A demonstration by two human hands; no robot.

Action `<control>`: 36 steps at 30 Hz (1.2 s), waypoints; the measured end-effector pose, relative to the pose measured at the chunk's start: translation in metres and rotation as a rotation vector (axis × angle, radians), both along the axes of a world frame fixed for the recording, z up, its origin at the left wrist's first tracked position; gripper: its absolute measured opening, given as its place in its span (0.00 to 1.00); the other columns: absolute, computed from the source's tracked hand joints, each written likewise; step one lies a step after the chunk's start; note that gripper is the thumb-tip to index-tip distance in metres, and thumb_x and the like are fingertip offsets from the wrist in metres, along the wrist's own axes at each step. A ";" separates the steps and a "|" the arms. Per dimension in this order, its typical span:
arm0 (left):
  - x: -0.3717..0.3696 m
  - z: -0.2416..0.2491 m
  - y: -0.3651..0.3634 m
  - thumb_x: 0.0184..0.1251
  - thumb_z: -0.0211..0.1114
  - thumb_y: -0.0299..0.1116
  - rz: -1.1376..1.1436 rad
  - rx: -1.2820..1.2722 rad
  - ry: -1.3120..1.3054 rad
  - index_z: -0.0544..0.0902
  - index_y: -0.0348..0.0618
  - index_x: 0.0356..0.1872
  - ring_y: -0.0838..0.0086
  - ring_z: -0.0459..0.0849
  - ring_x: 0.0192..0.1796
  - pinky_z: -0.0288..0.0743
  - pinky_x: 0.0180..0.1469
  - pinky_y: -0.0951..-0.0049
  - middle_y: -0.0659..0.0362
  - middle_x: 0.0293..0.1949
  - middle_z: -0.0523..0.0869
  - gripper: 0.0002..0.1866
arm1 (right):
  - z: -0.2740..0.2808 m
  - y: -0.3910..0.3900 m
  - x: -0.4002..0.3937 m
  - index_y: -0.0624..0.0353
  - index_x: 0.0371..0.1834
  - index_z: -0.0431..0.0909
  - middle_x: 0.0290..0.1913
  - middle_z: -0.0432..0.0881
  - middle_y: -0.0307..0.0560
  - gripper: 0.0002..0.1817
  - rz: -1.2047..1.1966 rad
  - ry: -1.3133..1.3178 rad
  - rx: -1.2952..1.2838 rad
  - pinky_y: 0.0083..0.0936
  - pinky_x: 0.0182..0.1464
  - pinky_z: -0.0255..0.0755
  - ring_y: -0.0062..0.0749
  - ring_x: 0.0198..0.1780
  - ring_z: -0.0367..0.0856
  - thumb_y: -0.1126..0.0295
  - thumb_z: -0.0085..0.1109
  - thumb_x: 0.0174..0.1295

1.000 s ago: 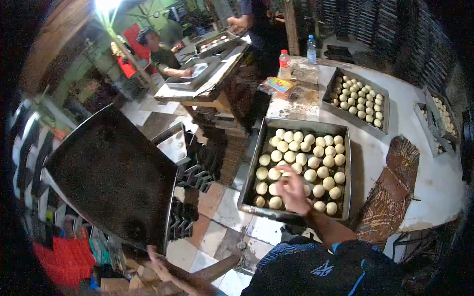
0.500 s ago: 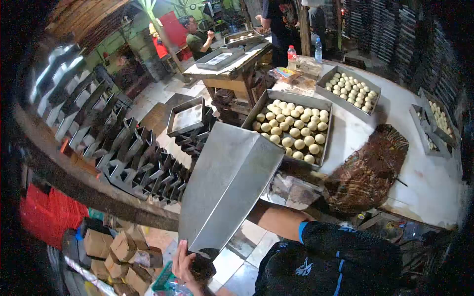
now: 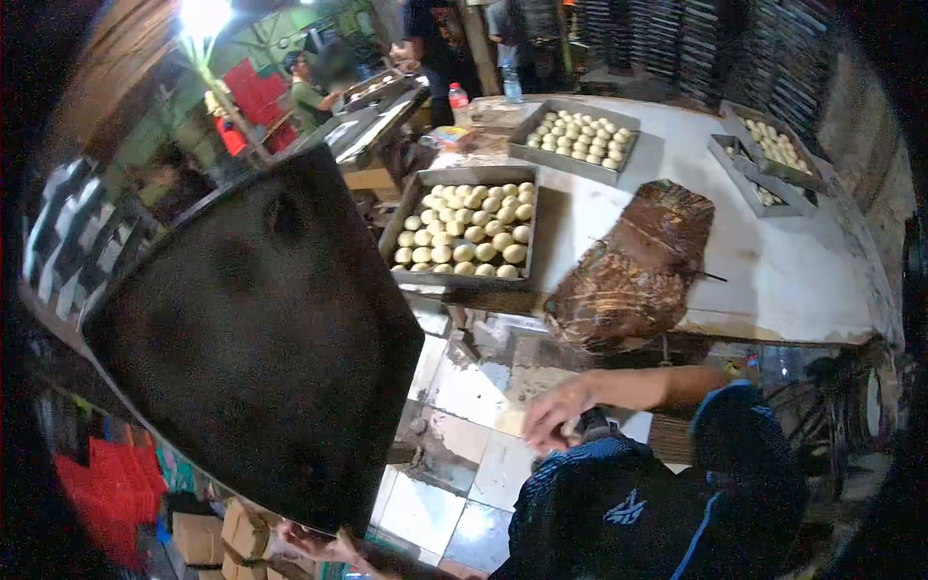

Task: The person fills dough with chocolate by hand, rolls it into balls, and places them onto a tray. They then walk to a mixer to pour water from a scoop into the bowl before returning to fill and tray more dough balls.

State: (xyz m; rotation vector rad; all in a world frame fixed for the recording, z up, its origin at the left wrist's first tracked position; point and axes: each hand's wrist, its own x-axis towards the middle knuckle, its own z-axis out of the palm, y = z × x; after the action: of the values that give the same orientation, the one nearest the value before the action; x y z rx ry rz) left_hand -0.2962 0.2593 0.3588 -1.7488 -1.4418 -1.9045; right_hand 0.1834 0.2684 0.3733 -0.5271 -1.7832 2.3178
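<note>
My left hand (image 3: 324, 546) grips the lower edge of a large metal tray (image 3: 261, 338), which is tilted up with its dark face toward me. In front of my body is my right hand (image 3: 553, 414), its fingers bent and apart, holding nothing that I can see. Beyond it, a tray of dough balls (image 3: 535, 237) sits at the near left edge of the white table (image 3: 773, 261). To its right lies a brown, stained sheet (image 3: 643, 271) with a thin stick poking out from its side.
A second dough tray (image 3: 628, 155) and more trays (image 3: 773, 184) stand further back on the table. Two bottles (image 3: 510, 82) are at its far edge. People (image 3: 309, 101) are at another table behind. Cardboard boxes (image 3: 198, 539) and red crates (image 3: 111, 493) lie low at the left.
The metal tray has swung left and turned, now showing its dark face. My right hand has come into view, away from the tray. The view has shifted right.
</note>
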 end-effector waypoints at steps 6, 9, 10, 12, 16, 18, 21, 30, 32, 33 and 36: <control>0.093 -0.034 0.050 0.42 0.70 0.54 -0.157 -0.045 0.012 0.64 0.34 0.63 0.60 0.73 0.56 0.70 0.56 0.62 0.49 0.56 0.72 0.48 | -0.135 -0.138 0.198 0.50 0.57 0.74 0.43 0.84 0.54 0.20 -0.743 -0.513 0.915 0.46 0.46 0.75 0.48 0.43 0.82 0.58 0.53 0.64; 0.202 -0.047 0.065 0.40 0.70 0.47 -0.506 -0.241 -0.172 0.63 0.34 0.64 0.61 0.76 0.54 0.72 0.53 0.64 0.49 0.54 0.73 0.48 | -0.036 -0.163 0.196 0.48 0.70 0.52 0.39 0.83 0.53 0.29 -1.578 0.015 0.087 0.51 0.53 0.71 0.49 0.42 0.81 0.56 0.46 0.68; 0.244 -0.055 0.069 0.39 0.69 0.45 -0.637 -0.342 -0.249 0.63 0.34 0.64 0.61 0.76 0.53 0.73 0.52 0.65 0.49 0.54 0.74 0.47 | -0.023 -0.174 0.203 0.49 0.72 0.46 0.39 0.82 0.53 0.31 -1.922 0.293 -0.090 0.51 0.56 0.70 0.47 0.40 0.80 0.56 0.45 0.69; 0.340 -0.072 0.062 0.37 0.69 0.41 -0.903 -0.574 -0.389 0.63 0.34 0.65 0.62 0.78 0.51 0.75 0.50 0.66 0.49 0.53 0.75 0.48 | -0.069 -0.217 0.231 0.52 0.70 0.53 0.45 0.80 0.54 0.28 -1.849 0.467 0.162 0.48 0.60 0.67 0.44 0.45 0.79 0.55 0.42 0.71; 0.552 -0.055 0.003 0.28 0.61 0.27 -1.481 -0.890 -0.825 0.64 0.34 0.65 0.64 0.81 0.46 0.78 0.47 0.67 0.53 0.48 0.79 0.48 | -0.134 -0.285 0.301 0.57 0.55 0.77 0.63 0.71 0.49 0.24 -3.080 -0.104 0.580 0.38 0.62 0.62 0.42 0.60 0.68 0.53 0.52 0.62; 0.620 -0.055 -0.028 0.34 0.59 0.26 -1.514 -1.004 -0.377 0.66 0.34 0.65 0.65 0.79 0.50 0.73 0.55 0.69 0.52 0.52 0.78 0.44 | -0.081 -0.310 0.327 0.57 0.59 0.72 0.59 0.74 0.47 0.27 -3.161 0.275 -0.016 0.36 0.65 0.58 0.39 0.61 0.69 0.52 0.52 0.62; 0.708 -0.082 -0.084 0.45 0.58 0.26 -1.657 -1.155 -0.451 0.65 0.36 0.65 0.64 0.74 0.58 0.68 0.59 0.68 0.52 0.59 0.74 0.38 | -0.120 -0.388 0.376 0.57 0.53 0.74 0.50 0.77 0.47 0.26 -3.092 0.641 -0.105 0.39 0.56 0.66 0.44 0.51 0.74 0.55 0.57 0.52; 0.790 -0.124 -0.161 0.50 0.50 0.18 -1.633 -1.618 -0.310 0.59 0.44 0.68 0.62 0.72 0.60 0.68 0.60 0.66 0.50 0.61 0.70 0.37 | -0.185 -0.488 0.415 0.59 0.49 0.74 0.47 0.76 0.46 0.22 -3.240 0.586 -0.250 0.40 0.50 0.71 0.43 0.46 0.76 0.65 0.57 0.49; 0.796 -0.126 -0.159 0.51 0.52 0.20 -1.630 -1.682 -0.232 0.60 0.44 0.67 0.62 0.72 0.59 0.70 0.58 0.66 0.49 0.61 0.70 0.36 | -0.197 -0.492 0.425 0.57 0.47 0.76 0.46 0.77 0.42 0.21 -3.366 0.432 -0.460 0.32 0.49 0.69 0.35 0.48 0.74 0.63 0.55 0.47; 0.801 -0.124 -0.157 0.51 0.52 0.20 -1.608 -1.693 -0.247 0.60 0.44 0.67 0.62 0.72 0.59 0.70 0.58 0.66 0.49 0.61 0.70 0.36 | -0.193 -0.496 0.429 0.55 0.45 0.75 0.45 0.76 0.42 0.21 -3.282 0.396 -0.435 0.33 0.47 0.69 0.35 0.46 0.74 0.65 0.56 0.45; 0.817 -0.118 -0.153 0.54 0.57 0.24 -1.522 -1.455 0.247 0.62 0.41 0.66 0.59 0.73 0.57 0.72 0.57 0.63 0.47 0.59 0.71 0.34 | -0.187 -0.503 0.463 0.58 0.45 0.74 0.44 0.76 0.41 0.22 -3.217 -0.009 -0.654 0.36 0.39 0.72 0.37 0.36 0.76 0.57 0.57 0.50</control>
State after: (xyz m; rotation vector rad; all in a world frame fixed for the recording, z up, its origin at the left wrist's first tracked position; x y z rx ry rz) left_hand 0.5205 0.1061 0.2403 -4.3350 -1.4833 -0.1194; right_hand 0.6465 -0.2346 0.1867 -1.3079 0.8170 -0.0434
